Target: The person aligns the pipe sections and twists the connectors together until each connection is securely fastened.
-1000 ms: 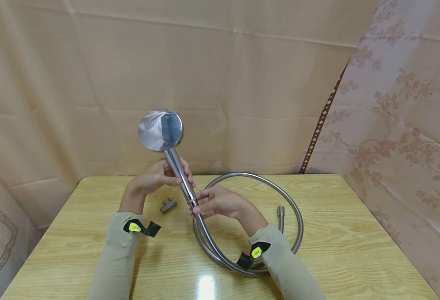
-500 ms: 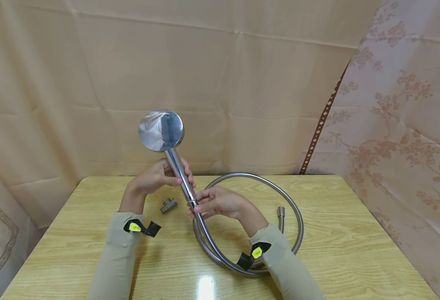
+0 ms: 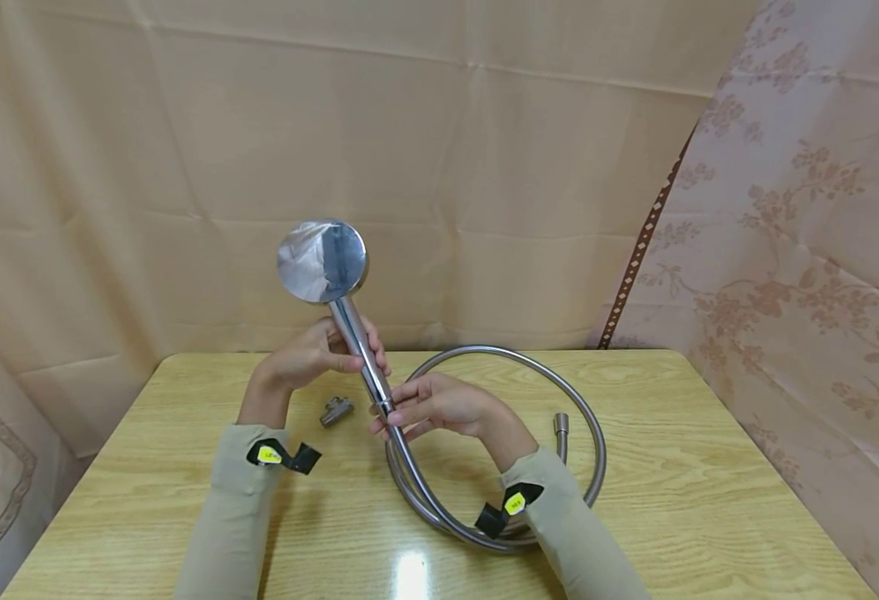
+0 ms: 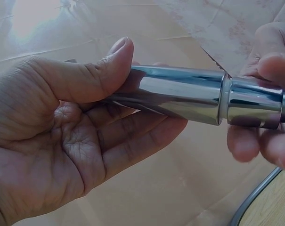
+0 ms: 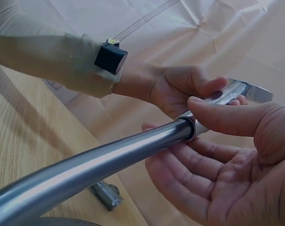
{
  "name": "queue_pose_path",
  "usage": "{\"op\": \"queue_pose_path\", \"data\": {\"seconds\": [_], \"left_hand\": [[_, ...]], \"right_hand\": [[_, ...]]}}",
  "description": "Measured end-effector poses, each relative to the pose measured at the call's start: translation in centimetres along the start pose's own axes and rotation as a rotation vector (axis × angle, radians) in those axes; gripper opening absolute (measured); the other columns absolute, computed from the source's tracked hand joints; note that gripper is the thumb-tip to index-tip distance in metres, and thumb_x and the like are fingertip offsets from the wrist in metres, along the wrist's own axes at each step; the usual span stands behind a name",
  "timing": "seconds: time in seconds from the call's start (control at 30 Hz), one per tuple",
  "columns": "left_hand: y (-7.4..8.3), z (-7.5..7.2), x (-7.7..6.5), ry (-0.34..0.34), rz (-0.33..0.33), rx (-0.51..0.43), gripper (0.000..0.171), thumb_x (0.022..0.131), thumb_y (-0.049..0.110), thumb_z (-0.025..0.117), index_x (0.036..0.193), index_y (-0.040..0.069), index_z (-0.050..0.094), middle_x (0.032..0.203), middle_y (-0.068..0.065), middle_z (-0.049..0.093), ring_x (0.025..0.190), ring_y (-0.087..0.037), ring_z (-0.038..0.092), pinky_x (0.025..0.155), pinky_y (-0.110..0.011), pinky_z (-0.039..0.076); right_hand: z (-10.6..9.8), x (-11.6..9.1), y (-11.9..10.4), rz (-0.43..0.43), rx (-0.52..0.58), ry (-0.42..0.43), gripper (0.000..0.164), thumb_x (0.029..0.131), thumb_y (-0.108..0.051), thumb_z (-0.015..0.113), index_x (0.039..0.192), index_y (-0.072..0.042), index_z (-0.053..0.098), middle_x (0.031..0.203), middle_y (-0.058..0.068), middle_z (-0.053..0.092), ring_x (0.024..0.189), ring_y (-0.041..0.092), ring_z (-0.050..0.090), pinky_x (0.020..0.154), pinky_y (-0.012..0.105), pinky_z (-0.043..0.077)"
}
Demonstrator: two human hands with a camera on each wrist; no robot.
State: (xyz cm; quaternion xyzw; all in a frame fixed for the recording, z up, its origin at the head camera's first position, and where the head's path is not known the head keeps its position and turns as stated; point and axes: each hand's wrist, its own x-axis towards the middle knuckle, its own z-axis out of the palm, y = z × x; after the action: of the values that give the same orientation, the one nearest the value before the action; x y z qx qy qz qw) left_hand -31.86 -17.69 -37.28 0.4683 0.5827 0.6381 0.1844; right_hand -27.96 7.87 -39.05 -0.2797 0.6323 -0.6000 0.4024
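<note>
My left hand (image 3: 297, 357) grips the handle of a chrome hand shower (image 3: 348, 325), its thumb over the handle and fingers behind. The round shower head tilts up to the left, clear of the table. At the handle's lower end, my right hand (image 3: 442, 407) pinches the metal connector (image 4: 255, 102) of the shower hose (image 3: 409, 467) between thumb and fingers. A narrow pale ring shows between handle and connector in the left wrist view. From there the hose (image 5: 95, 162) runs down and coils on the table.
A small metal T-shaped fitting (image 3: 337, 410) lies on the wooden table (image 3: 701, 500), left of the hose. The hose's free end (image 3: 561, 423) rests inside the coil at right. Beige cloth (image 3: 439, 167) hangs behind the table, with patterned cloth (image 3: 806, 292) at the right.
My right hand has turned slightly at the connector and its wrist has shifted a little to the right. The left hand and hand shower stay almost still.
</note>
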Motion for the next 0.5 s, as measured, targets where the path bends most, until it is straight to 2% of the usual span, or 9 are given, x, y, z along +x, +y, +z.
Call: {"op": "queue_pose_path", "data": {"seconds": [0.17, 0.33, 0.5], "left_hand": [[0.08, 0.02, 0.00, 0.000, -0.006, 0.005, 0.021, 0.093, -0.007, 0.063, 0.109, 0.007, 0.061, 0.104, -0.006, 0.072, 0.102, -0.023, 0.072, 0.094, -0.042, 0.060], [0.13, 0.04, 0.06, -0.001, -0.001, 0.012, 0.023, 0.093, -0.009, 0.062, 0.109, 0.007, 0.060, 0.104, -0.006, 0.072, 0.101, -0.023, 0.072, 0.094, -0.041, 0.060], [0.18, 0.05, 0.12, 0.003, -0.007, 0.009, 0.024, 0.092, -0.011, 0.061, 0.108, 0.006, 0.061, 0.104, -0.005, 0.072, 0.102, -0.023, 0.073, 0.094, -0.040, 0.060]], "right_hand": [[0.08, 0.07, 0.07, 0.028, -0.027, 0.052, 0.025, 0.099, -0.002, 0.062, 0.121, 0.008, 0.062, 0.119, 0.017, 0.074, 0.105, 0.017, 0.072, 0.098, 0.046, 0.059], [0.14, 0.20, 0.13, 0.035, -0.020, 0.083, 0.016, 0.098, 0.000, 0.062, 0.113, 0.002, 0.066, 0.120, 0.026, 0.071, 0.100, 0.017, 0.072, 0.095, 0.044, 0.061], [0.18, 0.24, 0.11, 0.016, -0.015, 0.075, 0.013, 0.098, 0.002, 0.060, 0.110, 0.003, 0.066, 0.110, 0.019, 0.076, 0.094, 0.013, 0.073, 0.090, 0.039, 0.062]]}}
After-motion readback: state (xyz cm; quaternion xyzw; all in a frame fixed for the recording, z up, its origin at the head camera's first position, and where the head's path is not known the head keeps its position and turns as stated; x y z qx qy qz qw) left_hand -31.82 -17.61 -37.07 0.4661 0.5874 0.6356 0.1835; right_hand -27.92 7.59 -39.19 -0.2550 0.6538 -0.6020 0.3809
